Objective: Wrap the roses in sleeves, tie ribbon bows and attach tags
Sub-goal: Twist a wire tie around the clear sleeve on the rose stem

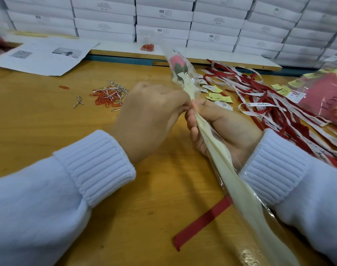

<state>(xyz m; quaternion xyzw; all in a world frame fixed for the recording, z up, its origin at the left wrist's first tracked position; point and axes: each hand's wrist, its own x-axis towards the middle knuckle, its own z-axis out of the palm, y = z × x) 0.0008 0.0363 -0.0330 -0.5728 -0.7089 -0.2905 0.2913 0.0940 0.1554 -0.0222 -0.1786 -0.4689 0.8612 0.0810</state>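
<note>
Wooden table [39, 121] lies under my arms, with white boxes [104, 18] stacked like a wall behind it, all closed, so I cannot tell what they hold. I have the rose [175, 61] in its clear sleeve [234, 181], raised over the table with the bloom pointing away from me. My left hand [150, 116] is bunched at the sleeve's neck just under the bloom and seems to pinch the film, though its fingertips are hidden. My right hand [227, 129] is curled round the sleeve and stem just below it. A red ribbon [202, 221] lies flat on the table beneath the sleeve's tail, not yet tied on. If my pinch loosens, I judge the gathered film will spring open and the rose will slide down inside. If I squeeze or twist too hard, the film may crease or split. The long tail could also drag that ribbon out of reach. A small clear pouch [147, 47] near the boxes holds something red. A pink bag [325, 93] at the right is full, but its contents are unclear. Loose clips [106, 97], tags [217, 90] and a ribbon pile [259, 87] lie out in no container.
</note>
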